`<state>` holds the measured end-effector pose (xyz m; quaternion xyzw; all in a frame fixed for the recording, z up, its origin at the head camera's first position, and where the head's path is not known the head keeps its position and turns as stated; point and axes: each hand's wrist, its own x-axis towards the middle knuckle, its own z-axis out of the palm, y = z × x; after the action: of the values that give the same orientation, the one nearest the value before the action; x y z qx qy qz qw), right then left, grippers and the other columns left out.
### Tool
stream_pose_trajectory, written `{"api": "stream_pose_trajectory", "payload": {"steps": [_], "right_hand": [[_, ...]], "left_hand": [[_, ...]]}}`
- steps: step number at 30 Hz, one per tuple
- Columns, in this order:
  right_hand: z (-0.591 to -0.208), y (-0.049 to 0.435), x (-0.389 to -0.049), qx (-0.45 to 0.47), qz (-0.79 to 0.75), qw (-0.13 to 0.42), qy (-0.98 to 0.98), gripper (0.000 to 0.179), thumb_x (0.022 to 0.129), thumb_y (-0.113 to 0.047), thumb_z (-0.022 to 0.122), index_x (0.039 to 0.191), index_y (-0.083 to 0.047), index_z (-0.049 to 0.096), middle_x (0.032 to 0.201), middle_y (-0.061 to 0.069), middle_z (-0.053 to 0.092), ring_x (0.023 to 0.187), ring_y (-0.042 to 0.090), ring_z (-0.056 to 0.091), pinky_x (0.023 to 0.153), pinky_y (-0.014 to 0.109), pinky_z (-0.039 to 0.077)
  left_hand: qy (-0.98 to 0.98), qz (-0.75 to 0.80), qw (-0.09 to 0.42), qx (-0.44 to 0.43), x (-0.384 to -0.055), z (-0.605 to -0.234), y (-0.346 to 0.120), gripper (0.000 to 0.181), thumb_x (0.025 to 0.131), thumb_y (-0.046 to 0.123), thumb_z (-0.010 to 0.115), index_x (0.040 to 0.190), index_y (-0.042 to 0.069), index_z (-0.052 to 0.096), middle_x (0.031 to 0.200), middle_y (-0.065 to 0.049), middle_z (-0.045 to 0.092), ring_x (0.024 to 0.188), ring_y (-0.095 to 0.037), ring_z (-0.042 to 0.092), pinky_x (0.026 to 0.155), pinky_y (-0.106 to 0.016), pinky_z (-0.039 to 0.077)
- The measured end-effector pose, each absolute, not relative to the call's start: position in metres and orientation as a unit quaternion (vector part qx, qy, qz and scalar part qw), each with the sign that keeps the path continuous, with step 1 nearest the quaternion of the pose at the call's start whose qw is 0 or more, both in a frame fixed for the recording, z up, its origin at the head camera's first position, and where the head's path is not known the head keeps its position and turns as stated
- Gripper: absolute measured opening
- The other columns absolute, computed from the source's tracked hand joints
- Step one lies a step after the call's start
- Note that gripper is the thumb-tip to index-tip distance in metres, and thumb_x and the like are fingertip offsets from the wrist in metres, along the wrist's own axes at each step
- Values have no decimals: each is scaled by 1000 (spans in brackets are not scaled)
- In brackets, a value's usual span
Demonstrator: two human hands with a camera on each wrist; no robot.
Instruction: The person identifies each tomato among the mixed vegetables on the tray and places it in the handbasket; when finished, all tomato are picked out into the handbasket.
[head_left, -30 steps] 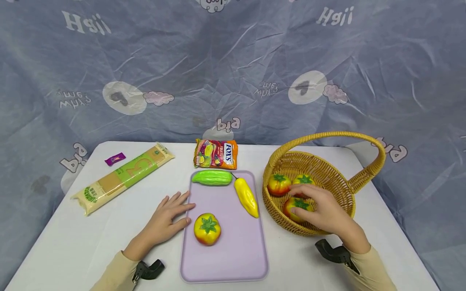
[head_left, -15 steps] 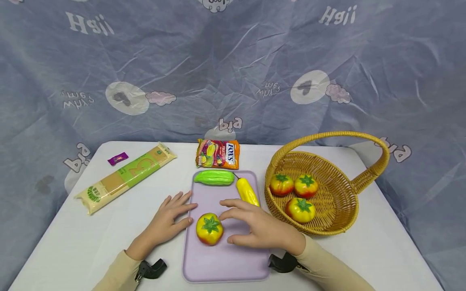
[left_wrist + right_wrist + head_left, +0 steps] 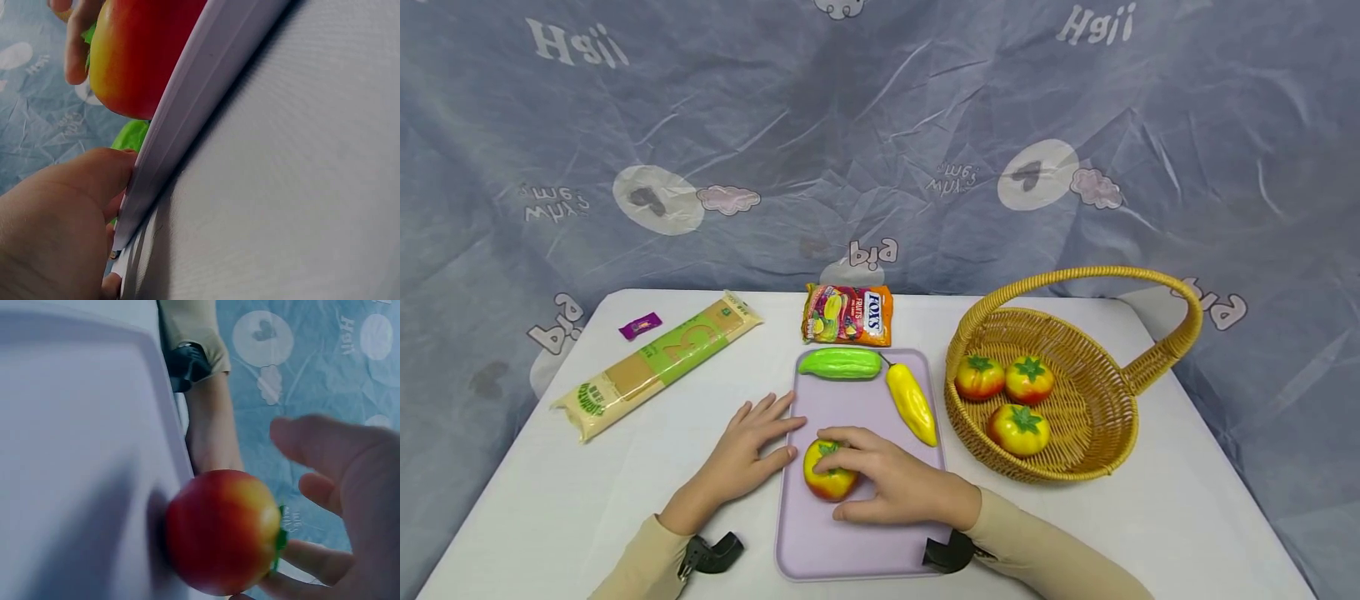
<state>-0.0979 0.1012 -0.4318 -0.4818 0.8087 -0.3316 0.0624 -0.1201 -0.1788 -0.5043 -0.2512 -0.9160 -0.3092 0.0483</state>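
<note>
On the lilac tray [image 3: 865, 550] sits a yellow-and-red toy tomato [image 3: 820, 479] with a green leafy top. My right hand [image 3: 898, 483] hovers over its right side, fingers reaching across the top and thumb held apart. In the right wrist view a gap shows between the thumb and the tomato [image 3: 219, 531]; whether the fingertips touch it is unclear. My left hand [image 3: 745, 458] rests at the tray's left edge with fingers spread. Its thumb touches the rim [image 3: 169, 119] in the left wrist view.
A wicker basket [image 3: 1093, 400] with a tall handle holds three more tomatoes [image 3: 1018, 430]. A green vegetable [image 3: 840, 363] and a yellow pepper [image 3: 912, 406] lie on the tray. Behind are a candy bag [image 3: 847, 315], a long noodle packet [image 3: 662, 362] and a purple wrapped sweet [image 3: 641, 326].
My right hand has left the basket and moved left across the tray to the tomato there. Its fingers now extend over that tomato. My left hand stays at the tray edge.
</note>
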Motion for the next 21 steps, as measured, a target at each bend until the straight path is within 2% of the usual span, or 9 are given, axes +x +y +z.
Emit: {"api": "stream_pose_trajectory", "payload": {"steps": [8,14,21], "right_hand": [[-444,98,-100,-473,-322,19,820,43,88,-20,80,128,-15,64,150,15,52,139,26,53,114,39,48],[-449,97,-103,-448,-340,40,826,50,89,-20,80,135,-13,61,153,18,49,139,28,54,114,39,48],[-454,96,-105,-444,-346,58,825,52,87,-21,80,135,-14,61,155,19,47,141,30,53,115,40,47]], "left_hand": [[-917,-308,49,-249,-120,-505,-179,41,91,31,72,131,19,71,158,-13,48,147,-49,40,117,-74,20],[-917,-311,48,-246,-120,-504,-178,41,92,31,72,131,19,71,158,-12,48,147,-49,39,118,-75,19],[-917,-310,49,-247,-119,-503,-179,41,92,31,72,131,18,71,158,-12,47,147,-49,40,118,-75,19]]}}
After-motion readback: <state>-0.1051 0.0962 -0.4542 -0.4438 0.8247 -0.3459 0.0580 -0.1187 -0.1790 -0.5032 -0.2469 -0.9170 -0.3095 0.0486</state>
